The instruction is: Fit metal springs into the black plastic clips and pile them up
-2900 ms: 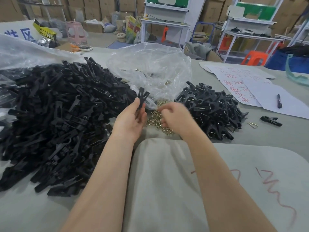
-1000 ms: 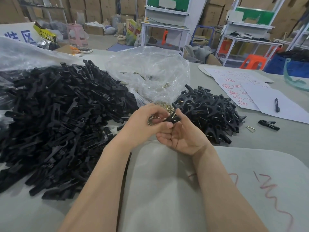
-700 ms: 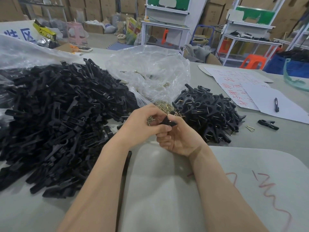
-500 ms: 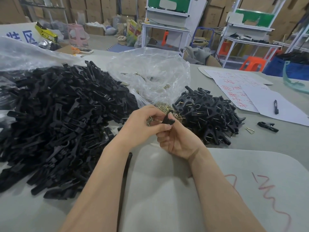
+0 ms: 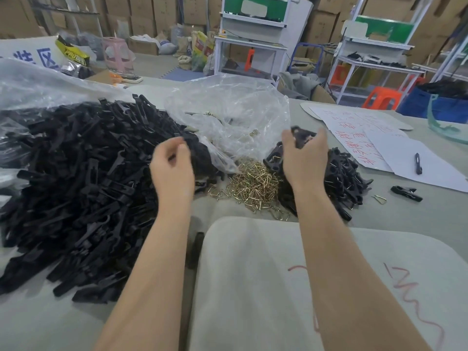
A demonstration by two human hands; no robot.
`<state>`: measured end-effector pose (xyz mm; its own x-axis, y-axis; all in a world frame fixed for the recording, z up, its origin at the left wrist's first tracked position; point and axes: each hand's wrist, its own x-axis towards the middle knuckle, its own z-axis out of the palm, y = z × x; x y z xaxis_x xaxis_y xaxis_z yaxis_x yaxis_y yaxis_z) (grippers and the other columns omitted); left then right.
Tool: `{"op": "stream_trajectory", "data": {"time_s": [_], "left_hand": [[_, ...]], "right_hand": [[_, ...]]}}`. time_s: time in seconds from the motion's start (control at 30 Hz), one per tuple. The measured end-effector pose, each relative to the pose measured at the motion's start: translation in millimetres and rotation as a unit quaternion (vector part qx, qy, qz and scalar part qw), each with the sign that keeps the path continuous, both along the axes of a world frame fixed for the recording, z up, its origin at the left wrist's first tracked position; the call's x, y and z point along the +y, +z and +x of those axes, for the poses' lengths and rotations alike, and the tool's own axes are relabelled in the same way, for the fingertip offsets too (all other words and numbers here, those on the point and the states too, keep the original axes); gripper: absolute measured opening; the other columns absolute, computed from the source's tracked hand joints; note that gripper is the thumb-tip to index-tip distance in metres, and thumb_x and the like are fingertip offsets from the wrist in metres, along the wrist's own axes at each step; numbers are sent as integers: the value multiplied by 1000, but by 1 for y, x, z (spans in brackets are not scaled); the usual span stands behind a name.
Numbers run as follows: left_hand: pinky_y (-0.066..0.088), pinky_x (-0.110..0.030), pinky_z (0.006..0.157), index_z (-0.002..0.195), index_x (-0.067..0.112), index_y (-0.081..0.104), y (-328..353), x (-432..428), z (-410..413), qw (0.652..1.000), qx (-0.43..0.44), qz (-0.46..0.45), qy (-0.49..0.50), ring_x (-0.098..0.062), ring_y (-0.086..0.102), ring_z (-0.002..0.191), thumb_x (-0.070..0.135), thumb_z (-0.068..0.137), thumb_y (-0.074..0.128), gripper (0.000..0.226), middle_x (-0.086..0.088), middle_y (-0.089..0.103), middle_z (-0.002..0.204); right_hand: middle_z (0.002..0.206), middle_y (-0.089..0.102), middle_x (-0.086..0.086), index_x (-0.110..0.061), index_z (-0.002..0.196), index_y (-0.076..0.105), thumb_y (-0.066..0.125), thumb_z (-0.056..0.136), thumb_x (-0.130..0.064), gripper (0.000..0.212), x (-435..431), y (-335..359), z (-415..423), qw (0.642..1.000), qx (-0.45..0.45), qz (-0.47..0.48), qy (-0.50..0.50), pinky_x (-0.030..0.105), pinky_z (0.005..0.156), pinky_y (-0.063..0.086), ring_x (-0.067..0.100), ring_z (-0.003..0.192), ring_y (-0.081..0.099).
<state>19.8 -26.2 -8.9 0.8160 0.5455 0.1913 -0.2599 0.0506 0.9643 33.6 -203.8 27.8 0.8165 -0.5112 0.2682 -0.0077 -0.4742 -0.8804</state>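
A big heap of black plastic clip halves (image 5: 76, 178) fills the left of the table. A small heap of brass-coloured metal springs (image 5: 253, 184) lies in the middle. Behind my right forearm sits a smaller pile of assembled black clips (image 5: 347, 176). My right hand (image 5: 302, 158) is raised above that pile and holds one black clip (image 5: 301, 136) between thumb and fingers. My left hand (image 5: 173, 168) hovers at the right edge of the big heap with its fingers loosely curled and nothing in it.
A crumpled clear plastic bag (image 5: 233, 115) lies behind the springs. White sheets with red writing (image 5: 359, 130) and a pen (image 5: 417, 163) lie at the right, with a lone clip (image 5: 406, 193) and a loose spring (image 5: 379, 198). A pale mat (image 5: 253, 287) covers the near table.
My hands were together in the middle working on one clip. They have parted: the right has risen over the assembled pile with the clip, the left has moved towards the big heap.
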Motion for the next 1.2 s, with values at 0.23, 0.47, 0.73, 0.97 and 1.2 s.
{"op": "stream_trajectory", "data": {"time_s": [0.23, 0.47, 0.73, 0.97, 1.2], "left_hand": [[49, -19, 75, 96, 24, 57, 2, 10, 1, 972, 15, -230, 47, -3, 63, 84, 11, 95, 42, 20, 6, 65, 98], [49, -19, 74, 98, 22, 57, 2, 8, 1, 975, 15, -217, 51, -3, 62, 82, 9, 94, 42, 20, 6, 64, 99], [47, -29, 91, 101, 23, 62, -4, -5, 2, 998, 41, -1, -42, -10, 58, 93, 11, 94, 51, 18, 2, 63, 105], [49, -37, 97, 111, 16, 63, -14, -31, -3, 947, 120, 67, -292, -19, 64, 102, 14, 93, 59, 18, -8, 68, 110], [52, -34, 91, 113, 15, 60, -20, -29, 3, 966, 115, 53, -225, -20, 65, 100, 4, 88, 63, 28, -6, 67, 105]], "right_hand": [[138, 49, 12, -18, 131, 55, 56, 92, -22, 39, 68, -40, -12, 941, 23, -263, 210, 38, 108, 34, 29, 128, 43], [131, 47, 13, -19, 130, 51, 51, 95, -17, 36, 106, -64, 7, 862, 158, -420, 235, 46, 100, 31, 35, 124, 36], [84, 67, -1, -16, 101, 63, 56, 93, -12, 11, 60, -38, 2, 968, 19, 18, 251, 17, 67, 50, 0, 66, 62], [82, 69, 3, -7, 107, 63, 51, 98, -9, 16, 22, -48, -23, 905, 67, 262, 329, 20, 65, 55, 9, 65, 66], [76, 67, -3, -17, 89, 59, 43, 100, -10, 21, 35, -65, -19, 935, 10, 208, 288, 19, 58, 53, 5, 58, 64]]}}
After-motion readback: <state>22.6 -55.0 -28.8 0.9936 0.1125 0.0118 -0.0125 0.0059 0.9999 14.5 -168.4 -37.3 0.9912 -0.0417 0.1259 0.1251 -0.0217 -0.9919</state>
